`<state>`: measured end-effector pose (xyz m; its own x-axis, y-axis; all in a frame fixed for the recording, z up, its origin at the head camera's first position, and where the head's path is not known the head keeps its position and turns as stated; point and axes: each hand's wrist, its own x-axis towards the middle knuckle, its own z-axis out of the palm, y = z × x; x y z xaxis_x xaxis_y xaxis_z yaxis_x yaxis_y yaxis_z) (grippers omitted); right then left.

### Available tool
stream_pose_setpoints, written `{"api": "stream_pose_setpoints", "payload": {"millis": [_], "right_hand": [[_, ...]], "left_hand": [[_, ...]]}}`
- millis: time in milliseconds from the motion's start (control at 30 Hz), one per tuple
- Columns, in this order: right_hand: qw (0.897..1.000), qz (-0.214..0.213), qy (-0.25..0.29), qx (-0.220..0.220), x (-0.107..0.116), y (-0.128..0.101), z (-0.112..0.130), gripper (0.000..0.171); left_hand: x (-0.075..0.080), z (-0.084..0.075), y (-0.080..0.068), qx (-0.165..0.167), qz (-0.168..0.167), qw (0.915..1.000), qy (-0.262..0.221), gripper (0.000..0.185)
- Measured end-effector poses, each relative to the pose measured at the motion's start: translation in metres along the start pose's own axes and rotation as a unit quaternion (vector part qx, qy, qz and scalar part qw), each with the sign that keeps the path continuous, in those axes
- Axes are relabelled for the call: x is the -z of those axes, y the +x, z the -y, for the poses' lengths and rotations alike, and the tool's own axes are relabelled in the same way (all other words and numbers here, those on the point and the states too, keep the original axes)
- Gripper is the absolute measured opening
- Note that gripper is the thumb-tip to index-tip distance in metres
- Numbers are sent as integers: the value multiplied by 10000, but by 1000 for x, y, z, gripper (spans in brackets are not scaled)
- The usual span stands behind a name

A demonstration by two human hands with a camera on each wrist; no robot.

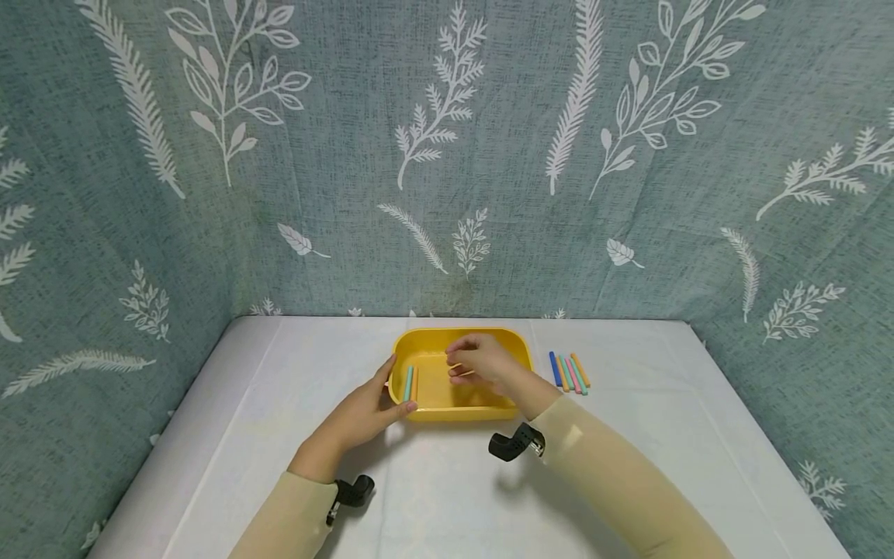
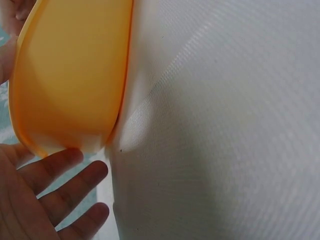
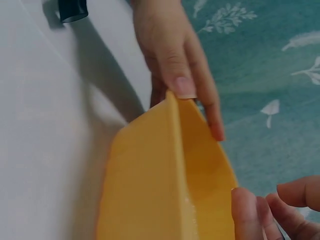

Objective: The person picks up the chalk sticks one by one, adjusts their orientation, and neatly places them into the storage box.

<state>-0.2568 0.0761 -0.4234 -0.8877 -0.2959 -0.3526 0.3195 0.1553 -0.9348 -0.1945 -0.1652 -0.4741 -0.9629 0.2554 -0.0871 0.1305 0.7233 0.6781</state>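
Observation:
A yellow plastic tray [image 1: 447, 414] lies on the table. My left hand [image 1: 359, 415] holds its left end, the thumb on the front rim and the fingers along the outer side. Inside, near that thumb, a light green chalk-like stick [image 1: 408, 383] lies beside an orange one [image 1: 415, 383]. Over the middle of the tray is my right hand [image 1: 482, 361], its fingers loosely bent with nothing visible between them. The right wrist view shows those fingertips [image 3: 245, 210] just past the tray rim [image 3: 172, 115].
Right of the tray, several similar sticks lie side by side, among them a blue stick [image 1: 555, 369] and an orange stick [image 1: 580, 370]. White cloth covers the table [image 1: 433, 497]. A leaf-patterned grey-green curtain [image 1: 447, 256] stands behind and at both sides.

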Motion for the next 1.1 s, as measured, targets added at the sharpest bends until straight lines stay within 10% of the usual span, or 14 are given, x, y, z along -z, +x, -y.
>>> {"api": "stream_pose_setpoints", "payload": {"millis": [1100], "right_hand": [[9921,-488,-568,1004,107,-73,16,26]], "left_hand": [[-2,2,0,21,-57,10000,24,101]]}}
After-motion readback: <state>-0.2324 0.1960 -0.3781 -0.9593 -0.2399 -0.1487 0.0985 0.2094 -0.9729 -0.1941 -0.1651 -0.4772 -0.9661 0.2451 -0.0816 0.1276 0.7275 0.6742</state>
